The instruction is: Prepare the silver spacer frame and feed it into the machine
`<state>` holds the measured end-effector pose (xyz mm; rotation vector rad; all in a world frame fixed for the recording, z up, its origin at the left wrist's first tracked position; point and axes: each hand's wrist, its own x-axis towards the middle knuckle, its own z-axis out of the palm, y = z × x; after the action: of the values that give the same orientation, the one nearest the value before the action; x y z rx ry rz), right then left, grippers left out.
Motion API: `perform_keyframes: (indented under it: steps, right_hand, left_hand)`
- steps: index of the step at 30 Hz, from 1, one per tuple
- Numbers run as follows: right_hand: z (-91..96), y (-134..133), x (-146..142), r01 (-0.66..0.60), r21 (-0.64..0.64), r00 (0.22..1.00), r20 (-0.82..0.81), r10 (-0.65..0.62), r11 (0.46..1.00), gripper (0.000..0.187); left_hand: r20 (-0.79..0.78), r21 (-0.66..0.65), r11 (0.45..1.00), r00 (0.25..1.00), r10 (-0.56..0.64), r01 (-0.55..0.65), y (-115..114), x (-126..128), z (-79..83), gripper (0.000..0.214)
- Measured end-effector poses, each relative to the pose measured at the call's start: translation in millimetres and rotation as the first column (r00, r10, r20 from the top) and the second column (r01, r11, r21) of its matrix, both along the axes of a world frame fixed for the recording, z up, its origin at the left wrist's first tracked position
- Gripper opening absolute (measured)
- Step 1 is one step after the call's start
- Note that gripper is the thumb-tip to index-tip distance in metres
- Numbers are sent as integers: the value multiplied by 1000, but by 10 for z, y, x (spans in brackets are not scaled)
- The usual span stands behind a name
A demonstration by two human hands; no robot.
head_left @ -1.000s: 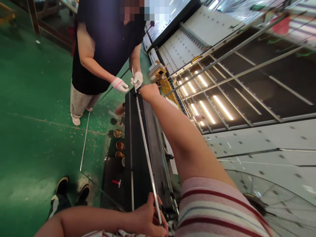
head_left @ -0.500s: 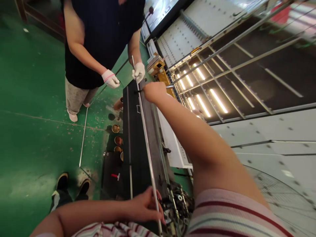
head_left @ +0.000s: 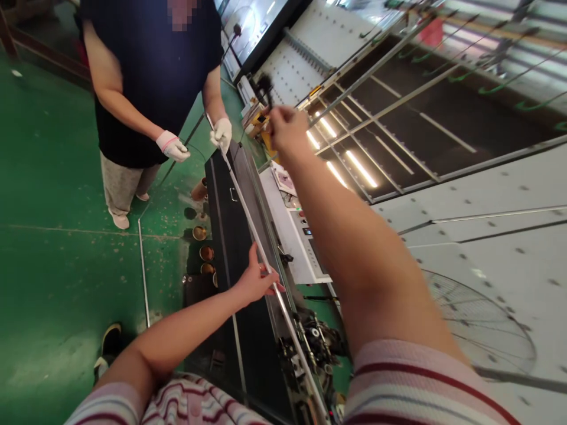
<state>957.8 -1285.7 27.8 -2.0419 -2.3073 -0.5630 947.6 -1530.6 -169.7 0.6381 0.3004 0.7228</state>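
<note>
My left hand is closed loosely around a long, thin silver metal bar, thumb on one side and fingers on the other. The bar runs lengthwise above a narrow black work table. My right hand is raised above the far part of the table, apart from the bar, its fingers closed on a dark-headed tool. Motion blurs the tool's head, so its kind is unclear. A co-worker's white-gloved hand grips the bar's far end; the other gloved hand is held beside it.
The co-worker stands across the far end of the table. Several round tins stand along its left side. Machine parts crowd the near right. A white control panel and a lit rack are on the right.
My right hand has lifted the tool up off the bar. My left hand has moved forward along the bar. The view has shifted, and the co-worker still holds the far end.
</note>
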Motion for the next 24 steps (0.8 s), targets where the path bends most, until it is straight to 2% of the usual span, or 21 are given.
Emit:
perform_keyframes:
  steps: [2,4,6,9,11,13,16,18,21,24]
  right_hand:
    - [61,42,59,62,-5,997,36,-62,998,50]
    - [2,-19,93,116,-72,977,187,-100,991,37]
    - [-144,-133,111,121,-167,932,358,-55,978,32]
    - [-369,-266,144,81,-297,870,487,78,951,31]
    - [-446,-274,173,56,-344,857,497,131,937,29]
    - [-444,-219,206,27,-332,890,438,129,943,27]
    - [-347,-108,254,22,-250,943,326,63,968,49]
    - [-301,-83,261,34,-186,958,284,20,982,56]
    - [-350,-137,204,94,-115,963,264,-60,989,42]
    - [-465,-184,118,93,-167,937,347,-30,982,35]
  left_hand:
    - [-8,-6,1000,1000,-7,7,-114,75,7,106]
    - [-25,-9,1000,1000,-5,5,-179,127,13,102]
    - [-50,-7,1000,999,6,-7,-214,161,6,99]
    - [-76,-6,1000,997,20,-20,-266,195,-35,98]
    - [-83,-15,1000,996,11,-12,-308,209,-68,98]
    - [-84,-40,999,996,11,-15,-346,215,-93,99]
    - [-73,-95,994,997,41,-47,-368,214,-98,100]
    - [-73,-105,993,997,39,-47,-364,208,-85,102]
    - [-91,-88,996,996,-1,-7,-353,191,-57,104]
    - [-103,-77,997,995,-18,10,-355,163,-31,101]
